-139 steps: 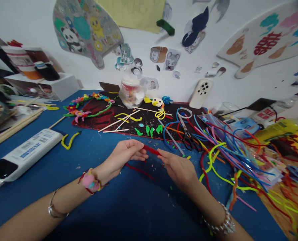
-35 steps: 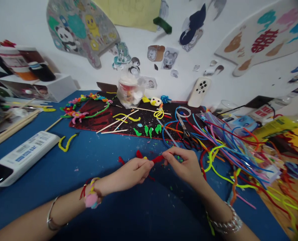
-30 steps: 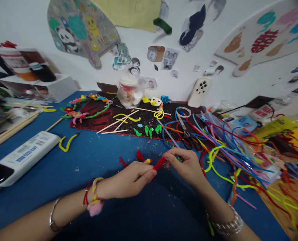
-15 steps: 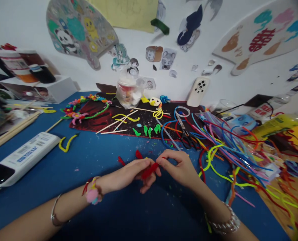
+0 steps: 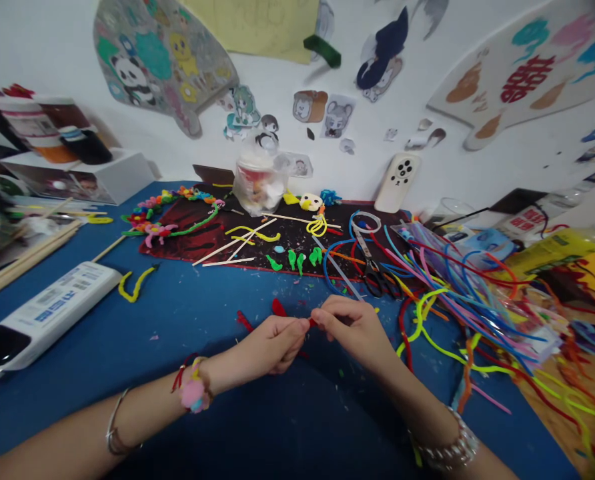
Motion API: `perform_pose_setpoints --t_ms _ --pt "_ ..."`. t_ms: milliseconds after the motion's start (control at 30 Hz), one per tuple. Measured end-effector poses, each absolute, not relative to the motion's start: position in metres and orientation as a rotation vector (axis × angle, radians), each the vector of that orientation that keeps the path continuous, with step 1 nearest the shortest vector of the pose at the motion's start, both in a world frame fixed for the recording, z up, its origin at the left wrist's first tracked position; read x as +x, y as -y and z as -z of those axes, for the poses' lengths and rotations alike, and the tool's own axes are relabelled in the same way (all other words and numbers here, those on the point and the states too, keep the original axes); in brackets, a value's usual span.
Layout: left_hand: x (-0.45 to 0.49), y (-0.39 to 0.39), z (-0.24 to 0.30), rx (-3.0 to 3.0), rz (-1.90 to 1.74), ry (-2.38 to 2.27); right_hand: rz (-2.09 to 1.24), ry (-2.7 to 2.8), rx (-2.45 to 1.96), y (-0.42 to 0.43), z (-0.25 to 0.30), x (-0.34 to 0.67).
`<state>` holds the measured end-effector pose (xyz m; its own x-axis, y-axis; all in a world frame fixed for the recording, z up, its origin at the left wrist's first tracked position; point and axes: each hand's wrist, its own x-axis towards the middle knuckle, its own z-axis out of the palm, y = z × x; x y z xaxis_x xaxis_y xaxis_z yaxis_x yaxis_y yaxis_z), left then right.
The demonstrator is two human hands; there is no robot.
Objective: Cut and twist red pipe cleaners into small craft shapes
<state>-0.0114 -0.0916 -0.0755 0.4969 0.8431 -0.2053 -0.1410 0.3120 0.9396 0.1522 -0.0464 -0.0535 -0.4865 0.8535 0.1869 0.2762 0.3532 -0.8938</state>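
Note:
My left hand (image 5: 279, 343) is closed, thumb and fingers pinching a red pipe cleaner (image 5: 313, 323). At the other end of that short visible piece, my right hand (image 5: 350, 330) pinches it with thumb and forefinger. The fingertips of both hands almost meet, so most of the piece is hidden. Just beyond my left hand, more red pipe cleaner pieces (image 5: 278, 307) show on the blue table; whether they join the held one I cannot tell. Several twisted green pieces (image 5: 300, 261) lie farther back on a dark mat (image 5: 187, 250).
Scissors (image 5: 370, 263) and a tape roll lie on the mat. A heap of coloured pipe cleaners (image 5: 457, 287) spreads over the right side. A white power strip-like device (image 5: 52, 313) lies at left. A phone (image 5: 397, 182) leans on the wall beyond wooden sticks (image 5: 235, 241).
My left hand has turned and closed its fingers around the red pipe cleaner, which now mostly disappears from sight. My right hand keeps its pinch in nearly the same place.

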Motion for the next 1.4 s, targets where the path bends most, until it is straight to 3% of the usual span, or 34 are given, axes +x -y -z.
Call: perform_pose_setpoints --t_ms 267,700,1033,1200,1400 --pt "-0.014 0.087 0.078 1.208 -0.861 -1.011 -1.144 1.93 -1.082 0.041 0.053 0.157" --pt "-0.021 0.084 0.081 1.44 -0.679 -1.171 -0.626 2.15 -0.955 0.05 0.058 0.153" --pt "-0.021 0.085 0.071 1.481 -0.629 -1.023 -0.902 2.027 -1.063 0.032 0.058 0.16" --pt "-0.02 0.09 0.071 1.694 -0.649 -1.225 -0.801 2.01 -1.035 0.034 0.056 0.162" --pt "-0.019 0.093 0.06 1.759 -0.653 -1.102 -0.799 2.004 -1.006 0.034 0.053 0.162"
